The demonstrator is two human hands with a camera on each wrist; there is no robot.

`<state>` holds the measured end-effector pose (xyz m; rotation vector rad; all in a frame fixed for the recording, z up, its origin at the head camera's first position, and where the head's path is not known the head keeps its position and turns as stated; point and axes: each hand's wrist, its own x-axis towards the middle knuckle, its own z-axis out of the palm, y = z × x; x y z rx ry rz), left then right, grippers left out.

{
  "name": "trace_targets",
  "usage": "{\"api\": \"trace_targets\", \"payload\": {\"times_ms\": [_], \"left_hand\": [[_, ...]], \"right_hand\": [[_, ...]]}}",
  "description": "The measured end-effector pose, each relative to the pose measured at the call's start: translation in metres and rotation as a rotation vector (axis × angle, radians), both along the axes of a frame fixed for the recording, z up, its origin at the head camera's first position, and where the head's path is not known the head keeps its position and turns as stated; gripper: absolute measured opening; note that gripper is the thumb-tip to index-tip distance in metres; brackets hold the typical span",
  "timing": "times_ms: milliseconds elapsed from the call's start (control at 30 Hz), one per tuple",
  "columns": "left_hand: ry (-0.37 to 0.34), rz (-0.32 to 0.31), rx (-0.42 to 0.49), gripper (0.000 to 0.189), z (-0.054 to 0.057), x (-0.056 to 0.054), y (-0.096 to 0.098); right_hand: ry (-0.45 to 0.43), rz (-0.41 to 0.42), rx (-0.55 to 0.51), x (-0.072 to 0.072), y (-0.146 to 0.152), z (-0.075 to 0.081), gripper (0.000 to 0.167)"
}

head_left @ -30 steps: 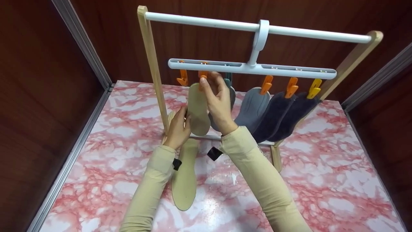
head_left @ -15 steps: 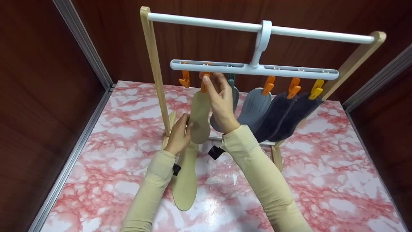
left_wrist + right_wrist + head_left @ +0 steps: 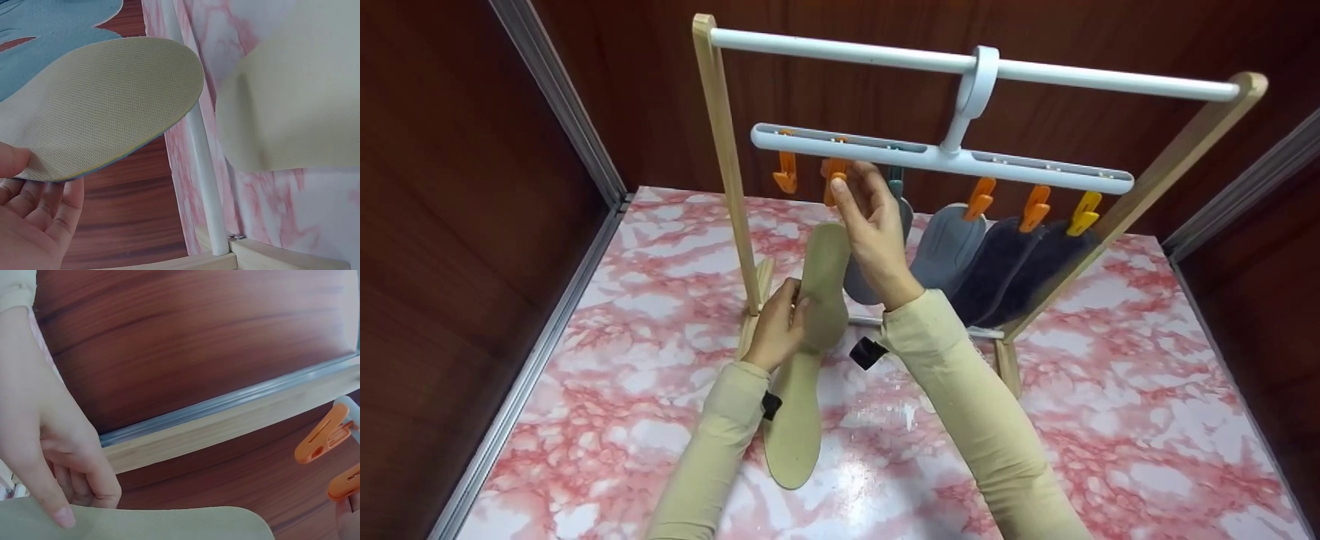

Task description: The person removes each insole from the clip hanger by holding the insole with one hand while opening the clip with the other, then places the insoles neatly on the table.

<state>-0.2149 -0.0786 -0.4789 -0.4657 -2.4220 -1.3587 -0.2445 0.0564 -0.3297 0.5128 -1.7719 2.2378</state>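
My left hand (image 3: 780,322) pinches a beige insole (image 3: 826,262) by its edge, thumb on one face and fingers on the other, as the left wrist view also shows. The insole stands upright, its top just below an orange clip (image 3: 835,187) and apart from it. My right hand (image 3: 877,232) pinches that clip, which hangs second from the left on the white hanger bar (image 3: 937,159). In the right wrist view only its fingertips (image 3: 343,517) show, at the clip. A second beige insole (image 3: 793,435) lies on the table below my left hand.
Another orange clip (image 3: 786,176) hangs at the left end. A blue-grey insole (image 3: 949,244) and dark insoles (image 3: 997,262) hang from clips on the right. A wooden stand (image 3: 724,157) with a white rod (image 3: 840,51) carries the hanger. Dark panels surround the marbled table.
My left hand has lowered the insole, and its top has come away from the orange clip. The hanger bar has tilted, left end up. My right hand stays at the clip.
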Motion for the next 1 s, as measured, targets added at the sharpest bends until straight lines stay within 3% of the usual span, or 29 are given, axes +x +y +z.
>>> {"api": "trace_targets", "payload": {"times_ms": [567,767,1000], "left_hand": [[-0.046,-0.002,0.028,0.012,0.003,0.011,-0.009],[-0.041,-0.001,0.027,0.012,0.002,0.016,-0.014],[0.012,0.044,0.003,0.009,-0.003,0.022,-0.018]], "right_hand": [[0.019,0.009,-0.029,0.002,-0.001,0.003,0.041],[0.007,0.018,-0.04,0.005,-0.001,0.005,0.042],[-0.01,0.039,-0.05,0.008,-0.001,0.005,0.043]]}}
